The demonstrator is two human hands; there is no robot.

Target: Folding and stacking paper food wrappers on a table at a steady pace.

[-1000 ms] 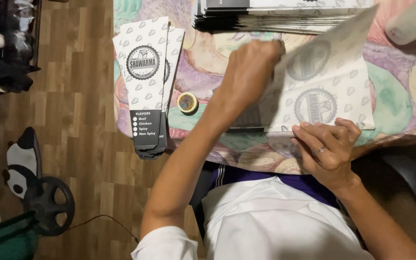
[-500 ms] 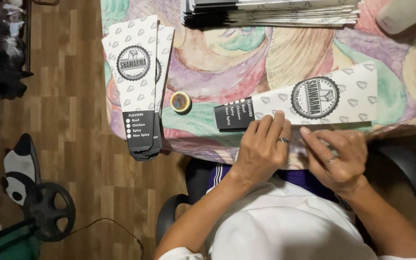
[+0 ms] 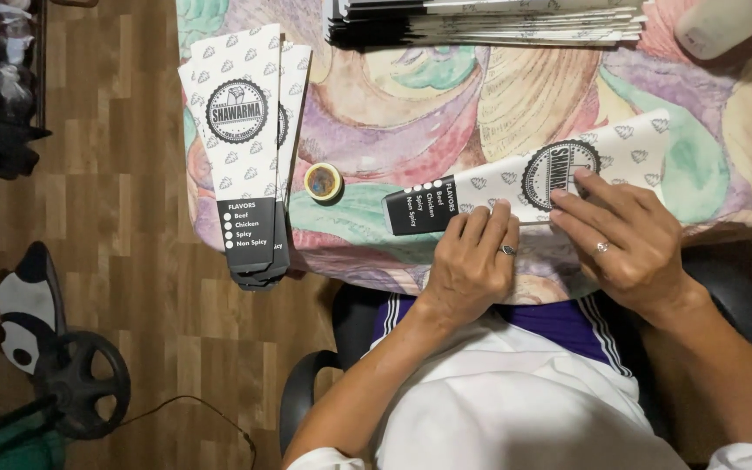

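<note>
A folded paper sleeve [image 3: 559, 178] lies flat near the front edge of the table [image 3: 411, 122], with its black end pointing to the person's left. It lies across in front of the body, so both hands can press on its near long edge at once; I judge this is done to flatten the fold.

The left hand [image 3: 472, 261] rests palm down on the sleeve near the black end. Its fingers [image 3: 480, 228] are stretched out and close together, pressing on the paper and grasping nothing. The right hand [image 3: 624, 239] lies more to the middle of the sleeve, just below the round printed mark. Its fingers are also straight and a little spread, flat on the paper, with nothing closed inside the hand.

At the left corner of the table, a small pile of finished sleeves [image 3: 245, 148] lies well apart from the hands, partly over the table edge. A little round tape roll [image 3: 323, 182] sits between this pile and the sleeve under the hands. At the far side there is a stack of flat sheets [image 3: 489, 22], within reach of the arms.
</note>
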